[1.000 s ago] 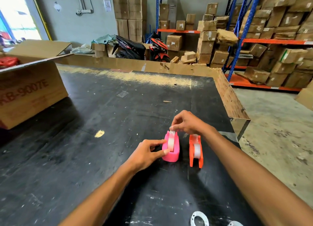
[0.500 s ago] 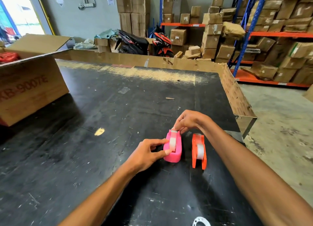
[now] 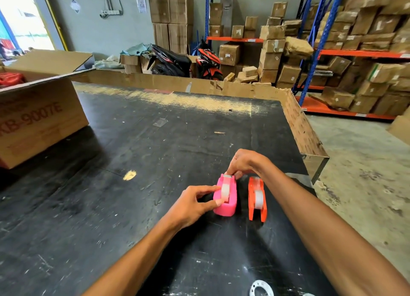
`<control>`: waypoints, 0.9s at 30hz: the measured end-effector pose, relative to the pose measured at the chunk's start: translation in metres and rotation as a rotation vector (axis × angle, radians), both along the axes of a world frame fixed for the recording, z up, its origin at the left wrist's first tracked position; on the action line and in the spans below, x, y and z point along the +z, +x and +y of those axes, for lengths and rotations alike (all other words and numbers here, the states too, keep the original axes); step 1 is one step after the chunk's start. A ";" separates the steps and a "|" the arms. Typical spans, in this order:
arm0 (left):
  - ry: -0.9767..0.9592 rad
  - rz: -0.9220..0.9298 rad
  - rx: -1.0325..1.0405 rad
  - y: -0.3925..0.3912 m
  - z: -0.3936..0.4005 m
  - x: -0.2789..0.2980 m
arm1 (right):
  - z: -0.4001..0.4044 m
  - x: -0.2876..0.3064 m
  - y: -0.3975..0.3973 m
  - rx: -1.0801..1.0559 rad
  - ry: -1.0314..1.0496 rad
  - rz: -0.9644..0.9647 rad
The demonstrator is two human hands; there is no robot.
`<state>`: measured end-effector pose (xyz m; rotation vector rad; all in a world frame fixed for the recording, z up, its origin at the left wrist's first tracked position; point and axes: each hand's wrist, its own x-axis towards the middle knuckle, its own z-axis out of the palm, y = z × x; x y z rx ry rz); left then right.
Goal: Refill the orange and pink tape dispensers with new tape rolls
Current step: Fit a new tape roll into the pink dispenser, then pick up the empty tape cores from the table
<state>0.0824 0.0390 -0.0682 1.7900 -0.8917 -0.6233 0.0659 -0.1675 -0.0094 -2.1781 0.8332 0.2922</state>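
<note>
A pink tape dispenser (image 3: 228,204) stands on the black table (image 3: 155,153) with a clear tape roll (image 3: 225,190) seated in it. My left hand (image 3: 190,203) grips its near left side, thumb and fingers on the body. My right hand (image 3: 244,162) is at its far end, fingertips pressing the tape end onto the cutter. Just to the right stands an orange tape dispenser (image 3: 257,199) with its own clear roll (image 3: 258,198), touched by neither hand.
A large open cardboard box (image 3: 37,118) sits at the table's left. A cardboard wall (image 3: 304,129) rims the far and right edges. A white ring-shaped tape core (image 3: 260,288) lies at the near edge. Shelves of boxes stand beyond.
The camera has tilted up slightly and the view has shifted. My right fingers have settled lower on the pink dispenser's cutter end. The left hand keeps its hold.
</note>
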 end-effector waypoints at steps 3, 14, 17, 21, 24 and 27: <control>0.014 -0.004 -0.006 -0.001 0.001 0.002 | 0.004 0.002 -0.004 0.030 -0.054 -0.006; 0.040 -0.066 0.155 -0.012 0.003 0.018 | 0.014 0.026 -0.062 -0.022 -0.263 -0.295; -0.035 -0.258 0.245 -0.028 0.014 0.029 | 0.028 0.038 -0.098 -0.040 -0.316 -0.313; -0.141 -0.370 0.159 -0.057 0.024 0.040 | 0.048 0.044 -0.146 -0.057 -0.375 -0.270; -0.063 -0.390 -0.066 -0.082 0.029 0.042 | 0.066 0.041 -0.188 -0.089 -0.391 -0.222; 0.054 -0.490 -0.344 -0.105 0.034 0.039 | 0.088 0.036 -0.230 -0.113 -0.387 -0.122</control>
